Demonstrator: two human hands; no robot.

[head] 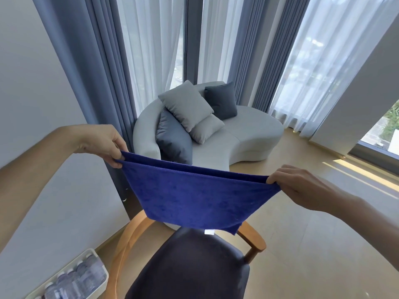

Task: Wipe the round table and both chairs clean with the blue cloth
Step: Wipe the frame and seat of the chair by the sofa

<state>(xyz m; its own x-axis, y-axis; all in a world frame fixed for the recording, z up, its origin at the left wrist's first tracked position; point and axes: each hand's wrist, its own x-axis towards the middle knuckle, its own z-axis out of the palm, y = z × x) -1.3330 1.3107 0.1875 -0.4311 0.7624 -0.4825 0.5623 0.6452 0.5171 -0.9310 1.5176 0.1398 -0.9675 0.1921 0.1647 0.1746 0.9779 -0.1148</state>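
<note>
The blue cloth (194, 197) hangs folded double in the air, stretched between both hands, with a small white tag at its lower edge. My left hand (103, 143) pinches its upper left corner. At the upper right corner my right hand (302, 184) pinches the cloth too. Right below the cloth stands a chair (190, 266) with a dark padded seat and a curved wooden frame. The round table and a second chair are out of view.
A curved grey sofa (248, 134) with several cushions stands ahead by the curtained windows. A white tray of water bottles (73, 279) lies on the floor at lower left, against the wall. Bare wooden floor stretches to the right.
</note>
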